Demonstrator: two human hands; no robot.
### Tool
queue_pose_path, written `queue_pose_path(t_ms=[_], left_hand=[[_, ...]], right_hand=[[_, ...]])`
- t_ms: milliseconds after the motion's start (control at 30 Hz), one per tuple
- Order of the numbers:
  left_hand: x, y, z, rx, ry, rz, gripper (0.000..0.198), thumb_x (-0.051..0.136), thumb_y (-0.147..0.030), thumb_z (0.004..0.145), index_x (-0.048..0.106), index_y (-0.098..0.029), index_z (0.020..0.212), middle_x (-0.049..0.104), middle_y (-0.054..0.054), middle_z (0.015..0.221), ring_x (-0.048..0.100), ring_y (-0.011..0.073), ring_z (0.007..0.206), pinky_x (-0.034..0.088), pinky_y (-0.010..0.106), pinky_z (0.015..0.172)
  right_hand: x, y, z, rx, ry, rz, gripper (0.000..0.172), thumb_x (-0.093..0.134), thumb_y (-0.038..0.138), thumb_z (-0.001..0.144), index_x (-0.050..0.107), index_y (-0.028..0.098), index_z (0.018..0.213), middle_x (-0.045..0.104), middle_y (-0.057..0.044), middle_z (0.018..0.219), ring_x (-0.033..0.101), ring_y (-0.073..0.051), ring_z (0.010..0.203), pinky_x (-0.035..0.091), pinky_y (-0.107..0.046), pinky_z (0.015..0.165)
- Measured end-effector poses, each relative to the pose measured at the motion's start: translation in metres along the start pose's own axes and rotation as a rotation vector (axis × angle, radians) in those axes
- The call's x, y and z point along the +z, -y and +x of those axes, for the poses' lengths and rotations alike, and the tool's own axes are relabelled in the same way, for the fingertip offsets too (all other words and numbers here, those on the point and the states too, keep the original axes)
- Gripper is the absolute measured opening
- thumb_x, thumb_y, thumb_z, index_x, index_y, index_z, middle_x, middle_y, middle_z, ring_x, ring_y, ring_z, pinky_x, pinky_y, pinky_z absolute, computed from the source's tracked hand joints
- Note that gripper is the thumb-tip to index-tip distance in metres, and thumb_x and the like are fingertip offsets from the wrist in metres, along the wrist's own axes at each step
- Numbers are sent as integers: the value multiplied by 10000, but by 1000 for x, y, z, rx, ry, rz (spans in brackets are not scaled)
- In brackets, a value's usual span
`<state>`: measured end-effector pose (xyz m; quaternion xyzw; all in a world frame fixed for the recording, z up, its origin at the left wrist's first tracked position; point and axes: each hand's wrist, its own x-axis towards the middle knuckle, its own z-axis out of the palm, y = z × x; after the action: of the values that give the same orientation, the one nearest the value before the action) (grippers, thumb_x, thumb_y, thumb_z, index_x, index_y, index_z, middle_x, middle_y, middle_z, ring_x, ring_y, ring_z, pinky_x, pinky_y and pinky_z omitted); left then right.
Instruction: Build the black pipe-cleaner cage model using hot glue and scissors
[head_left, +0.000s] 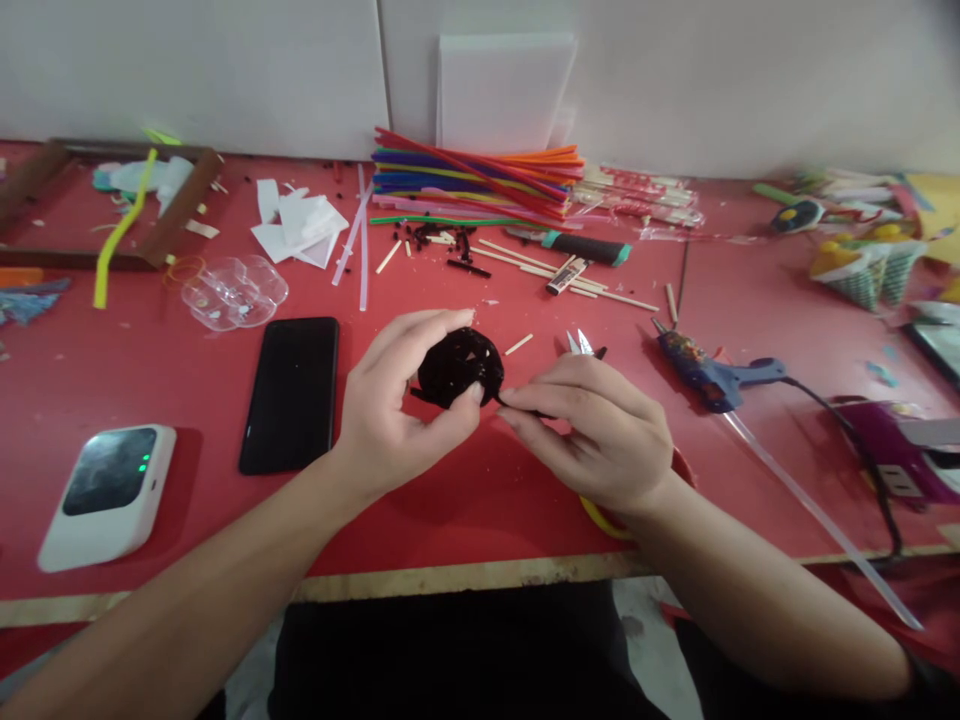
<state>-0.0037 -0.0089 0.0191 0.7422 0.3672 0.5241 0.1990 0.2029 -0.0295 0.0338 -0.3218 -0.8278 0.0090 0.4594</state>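
Observation:
Between the thumb and fingers of my left hand is a round black piece woven from fuzzy pipe cleaner, with small gaps across its face. My right hand pinches a thin black pipe cleaner end at the piece's right edge. Beyond the right knuckles poke the silver blades of scissors. Under the same hand a yellow and red handle shows in part; most of it is hidden. A short wooden stick lies just past the black piece.
A black phone and a white device lie to the left. At the right rests a blue glue gun with its cord. Colored pipe cleaners, a utility knife and paper scraps lie farther back.

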Motion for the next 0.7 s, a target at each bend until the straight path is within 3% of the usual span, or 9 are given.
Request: queue_pose_path(t_ms=[133, 267, 367, 433, 500, 533, 633, 700], left_hand=[[-1, 1, 1, -5, 6, -19, 444, 716, -175, 874, 680, -182, 1317, 738, 114, 1308, 717, 248, 1202, 619, 367, 1033], [-3, 4, 2, 9, 24, -67, 510, 732, -155, 838, 675, -198, 1343, 733, 113, 1321, 717, 260, 1205, 610, 395, 1066], [-3, 6, 1, 65, 39, -139, 570, 747, -133, 805, 670, -197, 1366, 726, 128, 1336, 722, 273, 1204, 622, 407, 1057], [-3, 7, 1, 115, 51, -168, 603, 752, -128, 800, 660, -200, 1392, 730, 133, 1340, 726, 277, 1205, 633, 410, 1043], [-2, 6, -1, 127, 65, -192, 631, 756, -116, 803, 647, -210, 1418, 734, 131, 1349, 729, 274, 1208, 637, 409, 1037], [-1, 5, -1, 113, 67, -214, 644, 760, -107, 803, 642, -216, 1427, 735, 128, 1357, 730, 270, 1211, 634, 405, 1043], [-1, 2, -3, -1, 70, -329, 692, 777, -85, 806, 619, -249, 1459, 734, 102, 1380, 735, 240, 1209, 623, 357, 1054], [-2, 2, -3, -83, 82, -420, 727, 781, -82, 818, 590, -283, 1490, 731, 82, 1390, 744, 214, 1188, 635, 299, 998]], right_hand=[[-2, -1, 0, -9, 21, -14, 215, 753, 149, 933, 734, 245, 1125, 746, -18, 887, 720, -158, 739, 637, -306, 657], [-28, -7, 9, 53, 25, -137, 270, 731, 222, 950, 754, 258, 1216, 768, -76, 1048, 750, -229, 937, 643, -383, 809], [-61, -21, 10, 261, -86, -338, 220, 661, 234, 1002, 789, 256, 1179, 777, -103, 1155, 731, -239, 1086, 583, -445, 985], [-83, -39, -2, 502, -173, -345, 221, 690, 243, 979, 789, 235, 1177, 782, -112, 1120, 755, -209, 989, 601, -421, 920], [-103, -63, -24, 752, -188, -220, 305, 737, 194, 904, 757, 206, 1209, 802, -138, 1081, 788, -224, 942, 618, -404, 843], [-114, -76, -37, 859, -197, -266, 295, 729, 156, 879, 759, 189, 1171, 808, -157, 1064, 794, -232, 940, 614, -401, 836], [-144, -110, -75, 1040, 42, -578, 453, 627, 44, 841, 725, 190, 1258, 753, -215, 1311, 735, -293, 1213, 561, -445, 964], [-160, -124, -93, 1053, 218, -585, 628, 635, 3, 758, 664, 184, 1358, 710, -235, 1377, 668, -316, 1313, 511, -458, 1049]])
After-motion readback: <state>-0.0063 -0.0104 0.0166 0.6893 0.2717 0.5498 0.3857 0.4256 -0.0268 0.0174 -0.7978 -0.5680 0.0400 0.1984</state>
